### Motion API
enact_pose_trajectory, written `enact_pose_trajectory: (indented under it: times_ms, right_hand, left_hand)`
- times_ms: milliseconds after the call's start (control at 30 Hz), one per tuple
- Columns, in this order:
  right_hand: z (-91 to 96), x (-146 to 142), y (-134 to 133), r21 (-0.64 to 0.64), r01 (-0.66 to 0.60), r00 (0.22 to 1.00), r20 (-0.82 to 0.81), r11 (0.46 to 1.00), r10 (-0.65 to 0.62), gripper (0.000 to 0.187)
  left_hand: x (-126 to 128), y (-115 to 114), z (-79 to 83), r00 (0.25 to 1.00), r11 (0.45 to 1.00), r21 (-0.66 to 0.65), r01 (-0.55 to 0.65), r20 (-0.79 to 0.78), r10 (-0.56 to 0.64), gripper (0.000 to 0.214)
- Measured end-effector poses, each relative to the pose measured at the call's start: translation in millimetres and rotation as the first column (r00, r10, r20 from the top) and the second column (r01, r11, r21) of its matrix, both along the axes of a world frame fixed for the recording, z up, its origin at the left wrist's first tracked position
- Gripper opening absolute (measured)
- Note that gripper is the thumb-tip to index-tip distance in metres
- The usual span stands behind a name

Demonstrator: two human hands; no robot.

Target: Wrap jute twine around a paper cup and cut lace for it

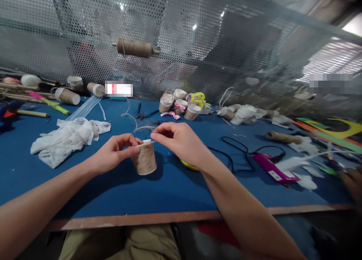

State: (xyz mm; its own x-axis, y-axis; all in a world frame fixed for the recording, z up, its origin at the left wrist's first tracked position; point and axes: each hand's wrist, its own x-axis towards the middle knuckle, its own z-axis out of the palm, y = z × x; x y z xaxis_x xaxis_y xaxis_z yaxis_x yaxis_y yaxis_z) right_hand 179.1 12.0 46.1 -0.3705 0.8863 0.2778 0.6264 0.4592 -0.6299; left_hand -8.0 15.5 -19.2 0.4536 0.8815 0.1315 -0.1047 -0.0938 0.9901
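Observation:
A small paper cup wrapped in brown twine is held just above the blue table, slightly tilted. My left hand is closed on its rim, thumb on the near side and fingers at the top. My right hand pinches at the right side of the rim, where a strand of twine reaches the fingertips. That strand trails back over the table toward a twine spool mounted on the perforated metal screen. The exact pinch point is partly hidden by my fingers.
Crumpled white lace lies to the left. Behind are pliers and several wrapped cups, some with pink bows. On the right lie a purple glue gun, its black cord and coloured sheets. Another person's hand is at the right edge.

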Motion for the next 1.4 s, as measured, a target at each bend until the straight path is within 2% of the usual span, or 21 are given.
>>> enact_pose_trajectory:
  times_ms: [133,267,367,700,933,1400]
  right_hand:
    - [-2.9,14.2,-0.2,-0.059,0.017,1.0,-0.025,0.998,-0.019,0.014]
    - [-8.6,18.2,0.2,-0.14,-0.028,0.981,-0.196,0.99,0.0,0.009]
    - [-13.5,19.9,0.2,-0.169,-0.045,0.967,-0.256,0.985,0.0,0.007]
    - [-18.2,22.0,-3.2,-0.243,-0.048,0.954,-0.299,0.969,-0.027,0.006]
    - [-22.7,22.1,-2.4,-0.26,-0.124,0.944,-0.329,0.958,0.034,0.007]
    - [-26.2,21.4,-3.8,-0.341,-0.221,0.907,-0.417,0.914,0.063,0.007]
  left_hand:
    - [-0.6,-0.9,-0.5,1.0,1.0,-0.008,0.027,0.013,-0.027,0.02]
    - [-0.9,-2.8,0.1,0.998,0.998,-0.028,0.059,0.022,-0.059,0.02]
    - [-1.2,-4.3,1.7,0.997,0.997,-0.025,0.075,0.015,-0.074,0.02]
    - [-2.0,-6.6,6.2,0.99,0.99,-0.032,0.141,0.035,-0.14,0.019]
    - [-5.4,-8.7,6.5,0.976,0.977,-0.034,0.211,0.058,-0.209,0.013]
    - [-6.9,-10.1,9.8,0.953,0.956,-0.055,0.289,0.114,-0.281,0.01]
